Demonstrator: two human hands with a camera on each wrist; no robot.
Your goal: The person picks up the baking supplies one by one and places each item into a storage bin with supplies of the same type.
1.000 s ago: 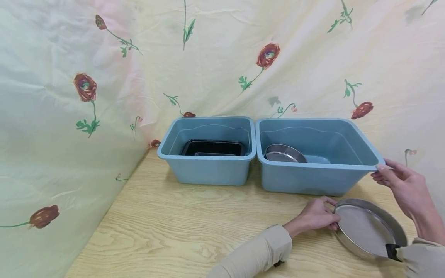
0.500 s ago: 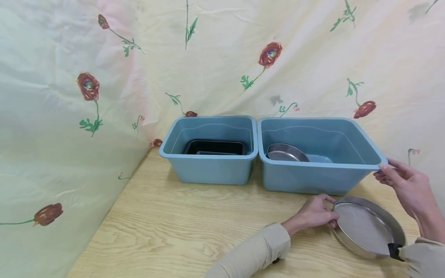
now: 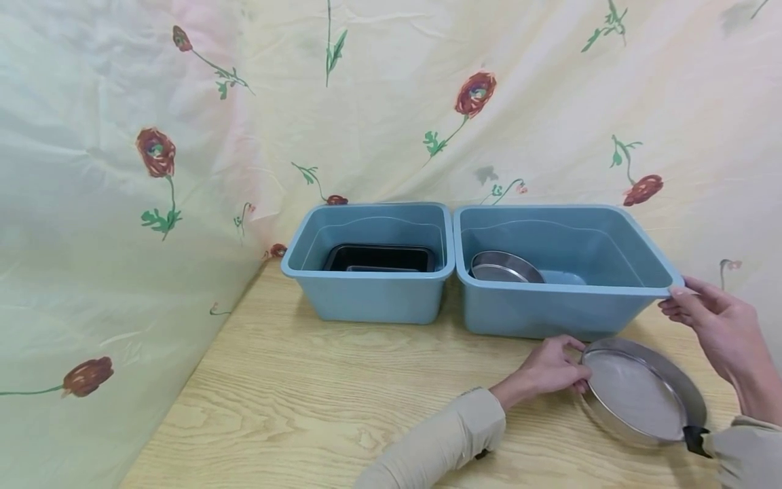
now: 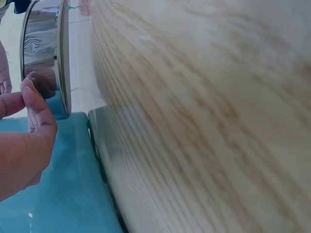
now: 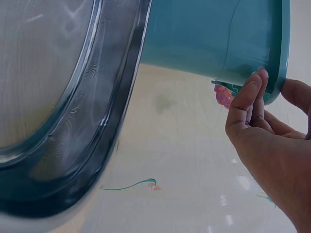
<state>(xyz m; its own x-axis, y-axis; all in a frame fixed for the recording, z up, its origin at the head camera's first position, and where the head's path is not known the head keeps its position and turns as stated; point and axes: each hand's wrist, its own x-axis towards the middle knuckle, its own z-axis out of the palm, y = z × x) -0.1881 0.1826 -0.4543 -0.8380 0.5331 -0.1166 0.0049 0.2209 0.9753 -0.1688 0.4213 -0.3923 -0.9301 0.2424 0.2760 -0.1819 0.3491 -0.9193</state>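
Note:
A round, shallow metal sieve with fine mesh is tilted over the table in front of the right blue bin. My left hand pinches its left side between thumb and fingers; the left wrist view shows the sieve's shiny side wall beside my fingertips. My right hand grips the front right corner of that bin's rim, thumb on one side and fingers curled on the other in the right wrist view. A smaller round metal pan-like piece leans in the left part of the right bin.
A second blue bin stands against the right bin's left side, with a black rectangular pan inside. Both sit on a wood-grain table, in front of a flowered cloth backdrop. A black strap overlaps the sieve's right edge.
The sieve and my left hand have moved slightly up and left in the head view, nearer the right bin. My right hand keeps its grip on the bin's corner.

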